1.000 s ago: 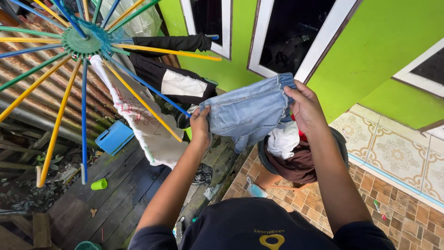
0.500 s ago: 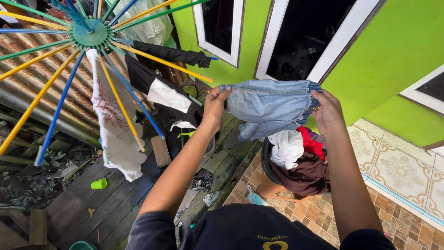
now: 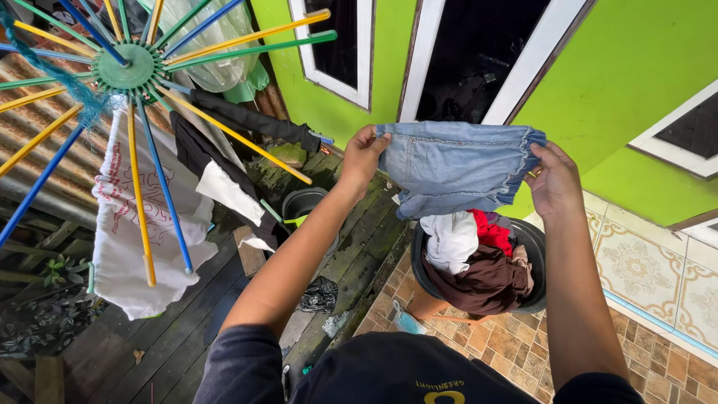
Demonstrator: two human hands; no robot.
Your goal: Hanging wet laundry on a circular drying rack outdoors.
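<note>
Holding pale denim shorts [image 3: 458, 168] stretched out by the waistband, left hand [image 3: 364, 155] and right hand [image 3: 554, 182] both pinching corners, above the dark laundry basket [image 3: 535, 241], beside the spoked drying rack [image 3: 123, 67].

Bright, even daylight; wide-angle edge distortion.

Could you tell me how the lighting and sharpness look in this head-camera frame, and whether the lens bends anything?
Head view: soft, even daylight with no hard shadows; the denim shorts, left hand and right hand are sharp, without motion blur. The doorway behind is nearly black, its detail lost. The wide lens tilts the door frame and splays the drying rack spokes toward the edges.
</note>
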